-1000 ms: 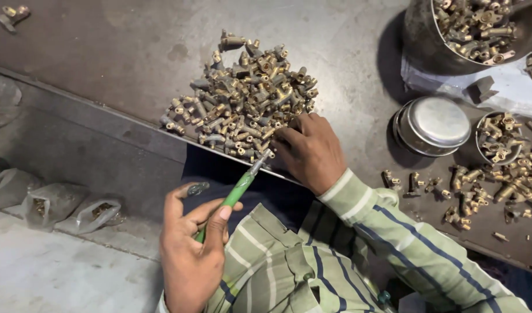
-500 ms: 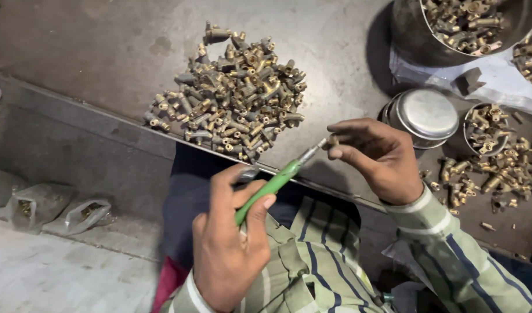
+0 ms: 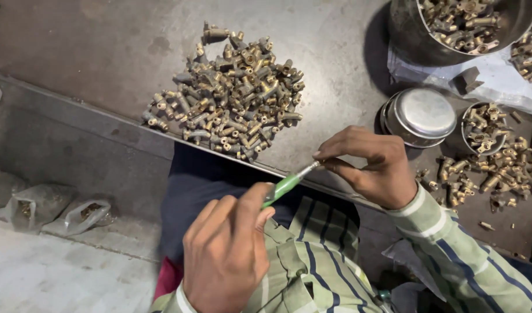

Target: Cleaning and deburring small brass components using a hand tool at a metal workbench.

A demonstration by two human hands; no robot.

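The green-handled tool (image 3: 284,186) sits between the two hands, just off the near edge of the table (image 3: 103,52), over the person's lap. The left hand (image 3: 228,255) is wrapped round the green handle, thumb lying along it. The right hand (image 3: 373,165) has its fingertips pinched together at the tool's thin metal tip; if a small part is caught there, it is too hidden for me to tell.

To my eye the tool is light and stiff, its plastic handle a bit smooth, so the firm wrap on the handle looks like the right place to hold; the tip wants only a fingertip pinch.

Behind the hands, close to the near edge, lies a pile of brass fittings (image 3: 231,95), small, hard and probably heavy for their size, likely to roll if nudged. Toward the right end stand an upturned steel bowl (image 3: 421,115) and a small cup of fittings (image 3: 484,127), with loose fittings (image 3: 498,174) scattered beside them. At the far right corner a big steel pot (image 3: 405,40) holds more. Plastic bags (image 3: 74,214) lie on the floor (image 3: 51,272) to the left.
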